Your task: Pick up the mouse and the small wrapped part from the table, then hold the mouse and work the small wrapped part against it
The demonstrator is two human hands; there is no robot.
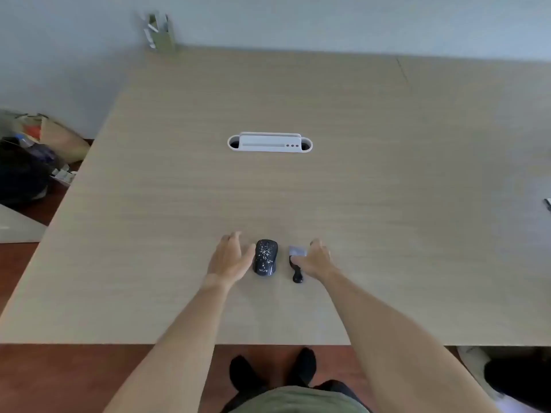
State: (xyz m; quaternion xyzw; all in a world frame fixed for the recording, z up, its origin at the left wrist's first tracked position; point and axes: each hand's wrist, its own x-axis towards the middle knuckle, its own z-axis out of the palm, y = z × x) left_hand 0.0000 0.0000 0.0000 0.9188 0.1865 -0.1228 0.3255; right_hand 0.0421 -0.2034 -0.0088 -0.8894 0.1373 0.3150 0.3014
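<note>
Our left hand (229,257) lies on the table with its fingers straight and spread, thumb just beside the left flank of the black computer mouse with white speckles (265,257); we cannot tell whether the thumb touches it, and the hand grasps nothing. Our right hand (314,259) is curled over the small black-handled brush with a pale grey head (297,262), fingers pinching it near the head; the dark handle end sticks out toward us below the hand. Mouse and brush lie side by side, apart, on the light wood-grain table (372,204), near its front edge, with the mouse standing between the two hands. Below the edge we note dark shoes (304,365) on the reddish-brown floor (59,377). Farther back, at mid-table, a white oval cable grommet with a raised flap (269,143) is set in the surface. At the left, off the table, a black bag with mixed clutter (26,162) sits on the floor. At the far left corner of the table, a blurred greenish holder (159,32) stands against the pale wall (328,19).
</note>
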